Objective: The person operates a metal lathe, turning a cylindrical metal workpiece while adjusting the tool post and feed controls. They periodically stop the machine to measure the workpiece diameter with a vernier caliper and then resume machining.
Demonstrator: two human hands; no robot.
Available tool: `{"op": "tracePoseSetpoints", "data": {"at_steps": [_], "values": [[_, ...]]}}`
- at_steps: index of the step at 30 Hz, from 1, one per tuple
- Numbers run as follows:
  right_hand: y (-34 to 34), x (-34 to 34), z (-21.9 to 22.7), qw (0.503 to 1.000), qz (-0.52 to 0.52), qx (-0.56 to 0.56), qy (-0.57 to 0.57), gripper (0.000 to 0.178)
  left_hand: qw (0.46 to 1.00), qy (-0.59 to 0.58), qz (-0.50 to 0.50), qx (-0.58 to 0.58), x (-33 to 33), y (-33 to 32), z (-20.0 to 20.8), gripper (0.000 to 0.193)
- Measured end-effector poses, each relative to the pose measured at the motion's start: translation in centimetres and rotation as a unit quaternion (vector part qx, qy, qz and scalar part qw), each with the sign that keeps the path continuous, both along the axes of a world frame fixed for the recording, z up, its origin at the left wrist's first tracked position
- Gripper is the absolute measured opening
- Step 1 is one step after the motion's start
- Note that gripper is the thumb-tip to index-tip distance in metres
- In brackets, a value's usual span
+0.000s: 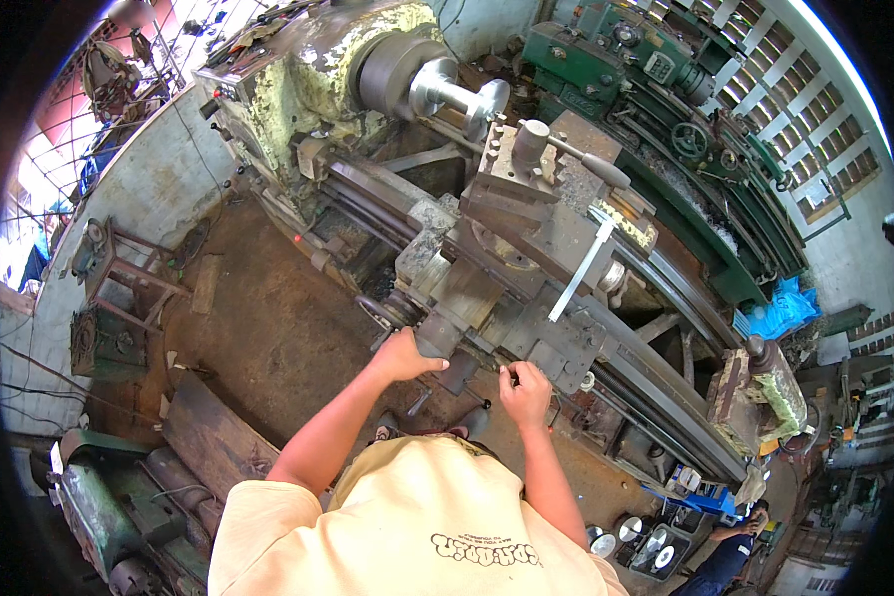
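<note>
A large metal lathe stands before me. My left hand [403,355] is closed at the front of its carriage, beside a dark handwheel [392,311] and against a grey rounded housing [439,335]; the fingertips are hidden, so what they hold is unclear. My right hand [526,392] is pinched on the end of a small lever [489,358] at the carriage front. Between the hands hangs a crank handle [457,375]. A shiny spool-shaped metal workpiece [457,92] sits in the round chuck [392,74]. The tool post [519,164] stands close to it. A caliper [581,268] lies across the carriage.
Behind stands a green lathe [656,129], with a blue plastic bag [780,310] near its end. The tailstock [765,392] is at the right. A person in dark clothing [725,566] is at lower right by a tray of round parts [661,549]. Green machinery [99,507] stands lower left.
</note>
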State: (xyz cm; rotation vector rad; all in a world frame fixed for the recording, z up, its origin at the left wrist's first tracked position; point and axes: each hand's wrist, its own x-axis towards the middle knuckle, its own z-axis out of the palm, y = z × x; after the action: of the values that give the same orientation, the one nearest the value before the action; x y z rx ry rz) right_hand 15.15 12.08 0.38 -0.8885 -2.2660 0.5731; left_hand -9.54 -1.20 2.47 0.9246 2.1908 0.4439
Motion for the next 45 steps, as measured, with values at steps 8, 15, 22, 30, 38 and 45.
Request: {"op": "tracePoseSetpoints", "data": {"at_steps": [8, 15, 22, 30, 38, 45], "values": [[0.0, 0.1, 0.1, 1.0, 0.002, -0.009, 0.011, 0.014, 0.942, -0.328, 0.045, -0.047, -5.0, -0.3, -2.4, 0.112], [0.1, 0.2, -0.2, 1.0, 0.003, 0.0, 0.018, 0.015, 0.915, -0.382, 0.111, -0.061, -4.7, -1.2, -3.2, 0.126], [0.0, 0.2, -0.2, 1.0, 0.005, -0.003, 0.012, 0.014, 0.924, -0.372, 0.067, -0.065, -4.4, -0.6, -1.5, 0.137], [0.1, 0.2, -0.1, 1.0, 0.014, -0.009, 0.009, 0.014, 0.946, -0.32, 0.059, -0.017, -3.4, -0.2, -0.8, 0.105], [0.2, 0.1, -0.1, 1.0, 0.017, 0.003, 0.008, 0.014, 0.98, -0.191, 0.049, 0.038, -2.6, -0.2, -4.5, 0.1], [0.1, 0.0, 0.0, 1.0, 0.015, 0.005, 0.005, 0.014, 0.994, -0.088, 0.056, -0.034, -1.2, 0.2, -1.5, 0.1]]}}
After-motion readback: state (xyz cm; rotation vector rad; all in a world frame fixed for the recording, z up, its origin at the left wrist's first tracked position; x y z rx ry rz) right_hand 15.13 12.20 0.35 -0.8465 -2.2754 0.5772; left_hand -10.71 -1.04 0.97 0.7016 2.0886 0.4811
